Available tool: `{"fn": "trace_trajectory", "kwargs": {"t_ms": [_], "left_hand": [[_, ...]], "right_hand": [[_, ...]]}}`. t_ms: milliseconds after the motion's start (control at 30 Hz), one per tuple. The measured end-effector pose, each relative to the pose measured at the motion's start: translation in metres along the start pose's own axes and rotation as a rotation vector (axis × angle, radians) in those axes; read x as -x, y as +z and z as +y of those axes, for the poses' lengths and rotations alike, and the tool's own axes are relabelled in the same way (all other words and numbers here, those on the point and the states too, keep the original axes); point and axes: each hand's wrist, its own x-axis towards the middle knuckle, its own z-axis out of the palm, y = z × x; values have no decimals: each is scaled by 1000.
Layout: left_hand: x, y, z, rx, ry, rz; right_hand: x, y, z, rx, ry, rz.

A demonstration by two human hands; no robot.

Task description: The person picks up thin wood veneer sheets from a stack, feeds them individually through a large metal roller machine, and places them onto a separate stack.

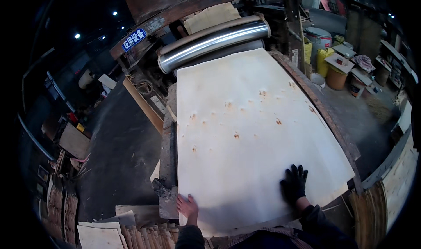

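A large pale wood veneer sheet [245,161] with brown knots lies in front of me on a machine bed. The far end of the sheet reaches a shiny metal roller [215,43]. My bare left hand [187,207] rests at the near left edge of the sheet, its fingers stretched out on the surface. In a black glove, my right hand [294,184] lies flat on the near right part, fingers spread. Neither hand grips anything that I can see.
Stacked veneer sheets [98,236] stand at the lower left, with another stack [370,214] at the lower right. A rusty rail [324,113] runs along the sheet's right side. Buckets and an orange-brown drum [336,79] are at the far right. Dark floor [123,161] lies to the left.
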Motion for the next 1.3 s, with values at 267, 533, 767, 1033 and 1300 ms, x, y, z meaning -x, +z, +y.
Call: {"fn": "trace_trajectory", "kwargs": {"t_ms": [267,533,767,1033,1300], "left_hand": [[-8,2,-12,49,-60,-56],[-12,-44,-37,210,48,94],[71,-54,-5,442,69,72],[128,-44,163,612,452,54],[192,-70,253,516,627,-215]], "right_hand": [[30,-62,140,-478,306,410],[53,-67,324,-138,703,161],[84,-5,438,-230,485,-204],[75,-39,436,2,329,-360],[44,-35,461,-47,369,-252]]}}
